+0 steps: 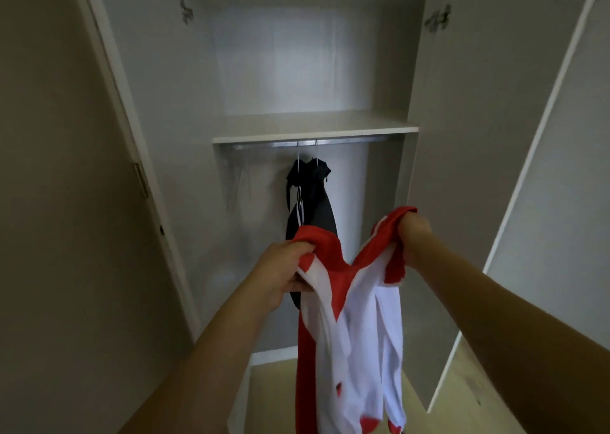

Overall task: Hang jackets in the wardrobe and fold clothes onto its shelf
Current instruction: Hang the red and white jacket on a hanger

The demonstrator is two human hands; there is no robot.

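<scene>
Low in the middle of the frame a red and white jacket (359,318) hangs limp in front of the open wardrobe (158,110), held up by both hands. The left hand (284,268) is curled round a bunch of red cloth at one top edge; the right hand (414,235) is fisted on the other, a little higher and to the right. Between them the cloth sags in a deep V, and the rest trails out of the bottom of the frame. Behind it, at centre, dark jackets (310,199) hang on white hangers (298,159) from the rail (350,143) under the shelf (310,126). No free hanger can be seen, so hanging this jacket would likely need one hand to let go; held by one bunched fist, the slack cloth could slip to the floor (462,384). Both grips sit on gathered fabric, so the shoulders may not be found cleanly and the jacket could go on twisted. Reaching for the rail could also brush the dark jackets and knock one off its hanger.
</scene>
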